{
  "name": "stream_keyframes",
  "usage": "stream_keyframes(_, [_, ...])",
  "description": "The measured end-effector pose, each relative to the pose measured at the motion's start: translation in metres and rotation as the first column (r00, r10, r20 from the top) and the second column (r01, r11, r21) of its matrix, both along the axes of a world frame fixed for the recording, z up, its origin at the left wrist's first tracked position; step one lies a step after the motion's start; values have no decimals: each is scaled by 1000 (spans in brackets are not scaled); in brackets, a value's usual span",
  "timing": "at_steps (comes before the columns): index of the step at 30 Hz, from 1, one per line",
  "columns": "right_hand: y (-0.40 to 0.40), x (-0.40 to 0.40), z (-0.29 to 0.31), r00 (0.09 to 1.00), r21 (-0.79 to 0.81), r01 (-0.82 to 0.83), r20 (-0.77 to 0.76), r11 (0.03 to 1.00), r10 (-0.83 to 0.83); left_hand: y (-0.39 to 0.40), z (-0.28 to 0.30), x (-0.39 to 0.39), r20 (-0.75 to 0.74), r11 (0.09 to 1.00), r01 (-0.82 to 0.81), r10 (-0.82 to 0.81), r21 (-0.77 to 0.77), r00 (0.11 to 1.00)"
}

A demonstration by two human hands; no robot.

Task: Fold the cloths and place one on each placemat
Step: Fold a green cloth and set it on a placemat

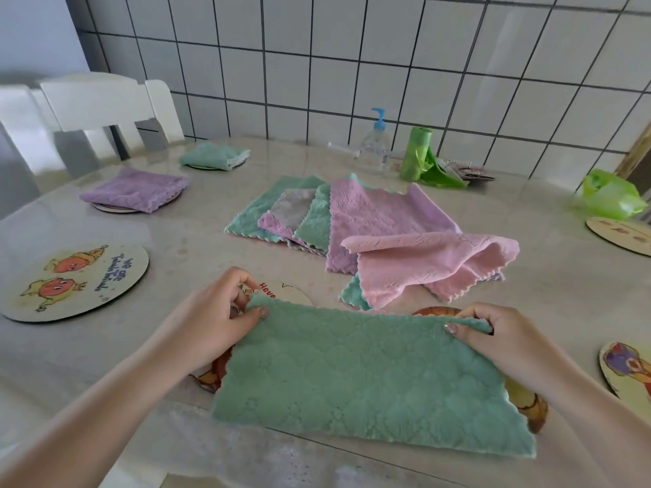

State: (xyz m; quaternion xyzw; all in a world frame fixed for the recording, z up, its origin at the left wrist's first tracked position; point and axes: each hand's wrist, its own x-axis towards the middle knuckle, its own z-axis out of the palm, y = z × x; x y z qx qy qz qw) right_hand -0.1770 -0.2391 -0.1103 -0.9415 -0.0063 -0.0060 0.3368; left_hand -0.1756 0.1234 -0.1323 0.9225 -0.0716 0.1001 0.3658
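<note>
On near placemat: green cloth, both hands pinching.

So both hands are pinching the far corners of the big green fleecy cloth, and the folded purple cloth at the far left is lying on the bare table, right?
Not quite. The head view shows the left hand and right hand pinching the far corners of the big green fleecy cloth, but the folded purple cloth lies on a round placemat, not on the bare table; the mat's rim shows beneath it.

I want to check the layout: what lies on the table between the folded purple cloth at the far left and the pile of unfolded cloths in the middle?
In the head view, only bare table lies between the folded purple cloth and the pile of unfolded cloths.
</note>
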Motion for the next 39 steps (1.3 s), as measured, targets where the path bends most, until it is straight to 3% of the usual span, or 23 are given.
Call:
stream_keyframes(8, [1, 8, -3, 998, -94, -15, 52, 996, 20, -4, 5, 8, -66, 992, -23, 31, 122, 997])
stream_keyframes(19, [0, 12, -4, 999, -101, -15, 29, 995, 18, -7, 5, 6, -49, 992, -57, 63, 113, 997])
stream_keyframes(23, [0, 10, 0, 999, -117, 26, 26, 993, -23, -8, 13, 5, -109, 986, -70, 87, 152, 990])
stream_keyframes(25, [-2, 1, 8, 991, -188, 74, 120, 979, -52, -8, 20, -3, -90, 968, -88, 112, 233, 990])
stream_keyframes(28, [18, -25, 23, 945, -306, 34, 318, 951, 69, -25, 31, -30, 113, 933, -92, 55, 349, 992])
stream_keyframes(31, [64, -52, 28, 930, -384, -252, 158, 888, 332, -65, 33, -55, 83, 915, 109, -152, 388, 985])
stream_keyframes(33, [86, -60, 15, 908, -452, -359, 33, 817, 417, -86, 23, -63, 42, 869, 205, -250, 450, 967])
stream_keyframes(39, [78, -68, -12, 941, -587, -290, -33, 756, 336, -73, -4, -70, 11, 747, 178, -240, 640, 971])
